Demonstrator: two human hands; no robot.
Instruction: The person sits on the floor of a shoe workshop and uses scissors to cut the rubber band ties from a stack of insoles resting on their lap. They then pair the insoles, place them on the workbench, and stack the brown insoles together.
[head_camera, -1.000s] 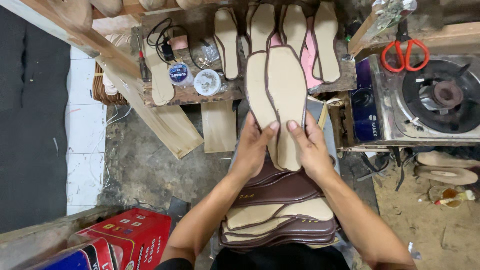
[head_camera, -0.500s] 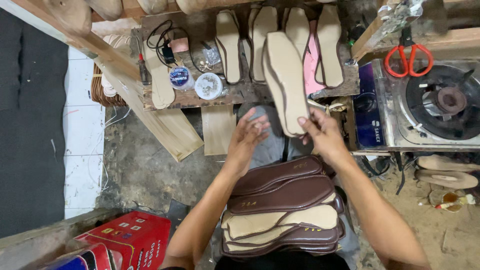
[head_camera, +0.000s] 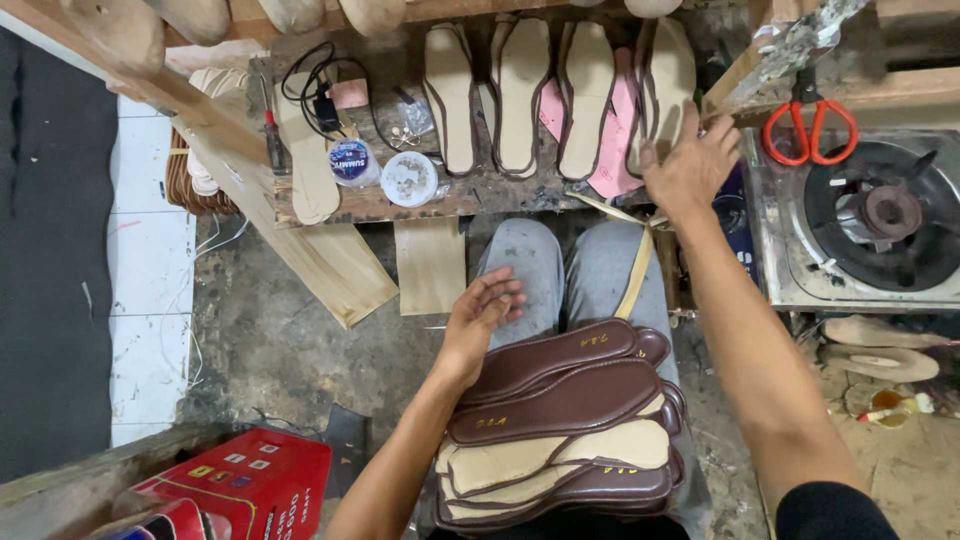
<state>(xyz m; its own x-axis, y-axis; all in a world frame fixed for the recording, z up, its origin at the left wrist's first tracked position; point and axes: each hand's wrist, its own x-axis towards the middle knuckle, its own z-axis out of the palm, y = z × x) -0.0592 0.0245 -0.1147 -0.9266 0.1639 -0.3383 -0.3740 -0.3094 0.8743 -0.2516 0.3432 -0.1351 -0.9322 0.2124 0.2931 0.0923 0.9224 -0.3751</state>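
- Head view: the right hand (head_camera: 690, 165) is stretched forward to the wooden bench (head_camera: 470, 195), its fingers spread and laid on the rightmost insole (head_camera: 668, 75) of a row of four; the palm covers the insole's near end, and no finger is curled around it, so it is pressed rather than gripped.
- Just left of those fingers lies a pink sheet (head_camera: 612, 130), and past it the other three tan insoles (head_camera: 520, 95) with dark edging, lying side by side with toes pointing away.
- Right of the fingers, red-handled scissors (head_camera: 810, 125) rest on a ledge, with a gas burner (head_camera: 880, 215) just below them.
- The left hand (head_camera: 482, 315) hovers over the lap, fingers loosely open and slightly bent, holding nothing; its fingertips sit above the grey trousers (head_camera: 545, 270).
- Just below and right of the left fingers, a stack of brown and tan insoles (head_camera: 560, 430) rests on the lap, the top brown one close to the heel of that hand.
- Farther ahead of the left fingers, on the bench, stand two small round tins (head_camera: 410, 178) and a black cable (head_camera: 315, 85).
- At the lower left, well away from both hands, sits a red box (head_camera: 240, 480).
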